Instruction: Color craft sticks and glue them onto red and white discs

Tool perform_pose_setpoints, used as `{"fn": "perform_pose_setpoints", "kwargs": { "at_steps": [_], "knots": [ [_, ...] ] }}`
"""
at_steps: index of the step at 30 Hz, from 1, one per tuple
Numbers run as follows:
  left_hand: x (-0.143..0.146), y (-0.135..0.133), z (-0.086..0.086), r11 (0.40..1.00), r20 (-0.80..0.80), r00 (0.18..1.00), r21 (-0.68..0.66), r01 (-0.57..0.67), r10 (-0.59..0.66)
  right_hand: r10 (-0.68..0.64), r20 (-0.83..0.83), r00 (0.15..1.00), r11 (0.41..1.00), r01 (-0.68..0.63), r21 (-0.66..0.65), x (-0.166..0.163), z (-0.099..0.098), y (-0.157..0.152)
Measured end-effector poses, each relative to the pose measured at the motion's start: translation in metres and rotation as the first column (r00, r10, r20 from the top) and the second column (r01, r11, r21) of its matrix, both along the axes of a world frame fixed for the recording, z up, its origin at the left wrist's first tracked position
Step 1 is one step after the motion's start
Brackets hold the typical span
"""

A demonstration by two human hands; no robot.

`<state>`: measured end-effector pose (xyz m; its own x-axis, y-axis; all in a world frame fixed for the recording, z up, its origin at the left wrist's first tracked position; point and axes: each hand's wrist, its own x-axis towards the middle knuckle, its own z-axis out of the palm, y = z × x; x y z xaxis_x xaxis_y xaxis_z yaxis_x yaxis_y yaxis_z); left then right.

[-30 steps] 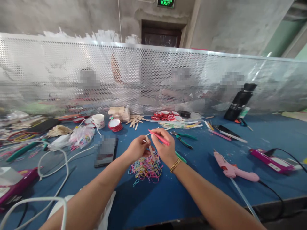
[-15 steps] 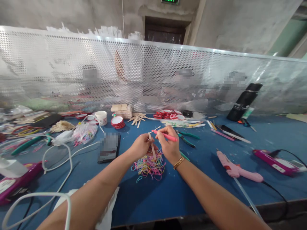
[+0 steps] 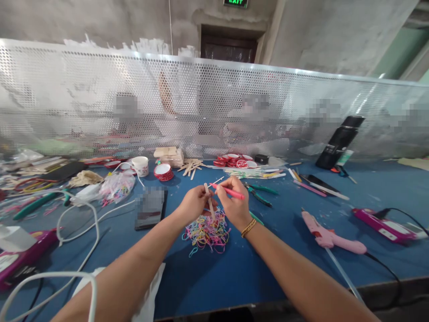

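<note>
My left hand (image 3: pixel 193 204) is closed on a flat wooden craft stick (image 3: pixel 209 201), which stands nearly upright. Right beside it, my right hand (image 3: pixel 233 203) pinches a thin pink stick (image 3: pixel 231 192) that points right and slightly down. Both hands meet above a heap of small coloured rubber bands (image 3: pixel 207 232) on the blue table (image 3: pixel 234 273). A gold bracelet (image 3: pixel 247 228) sits on my right wrist.
A pink glue gun (image 3: pixel 330 238) lies to the right, green-handled pliers (image 3: pixel 259 193) behind my hands, a phone (image 3: pixel 149 207) to the left. Red lids (image 3: pixel 233 161), loose wooden sticks (image 3: pixel 190 167), a white cup (image 3: pixel 141 165) and a black bottle (image 3: pixel 338 142) stand before the perforated screen (image 3: pixel 214 107). People sit behind it.
My hands have drawn closer together. The wooden stick has turned more upright and risen a little; the pink stick has shifted slightly. The view has wobbled.
</note>
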<state>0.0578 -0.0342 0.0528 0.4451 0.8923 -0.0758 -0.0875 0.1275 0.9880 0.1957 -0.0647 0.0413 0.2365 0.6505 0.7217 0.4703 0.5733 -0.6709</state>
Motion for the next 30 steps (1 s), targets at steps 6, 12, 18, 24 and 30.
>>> {"fn": "perform_pose_setpoints", "kwargs": {
  "at_steps": [6, 12, 18, 24, 30],
  "knots": [
    [0.0017, -0.0029, 0.0042, 0.999, -0.069, 0.997, 0.047, -0.012, 0.015, -0.028, 0.060, 0.998, 0.999, 0.030, -0.027, -0.0003, -0.0036, 0.0017],
    [0.0026, -0.0048, 0.0061, 0.996, -0.135, 0.991, 0.088, -0.010, 0.022, -0.038, 0.088, 0.995, 0.999, 0.040, -0.028, 0.0006, -0.0057, 0.0038],
    [0.0027, -0.0050, 0.0076, 0.994, -0.207, 0.978, 0.105, 0.015, 0.007, -0.053, 0.105, 0.993, 0.999, 0.053, 0.000, -0.0001, -0.0049, 0.0053],
    [0.0027, -0.0033, 0.0044, 0.991, -0.222, 0.975, 0.127, 0.027, 0.002, -0.044, 0.113, 0.993, 0.999, 0.045, -0.008, -0.0001, -0.0056, 0.0059],
    [0.0026, -0.0024, 0.0034, 0.990, -0.223, 0.975, 0.137, 0.022, 0.009, -0.038, 0.112, 0.993, 0.999, 0.040, -0.014, -0.0003, -0.0059, 0.0057]
  ]
}}
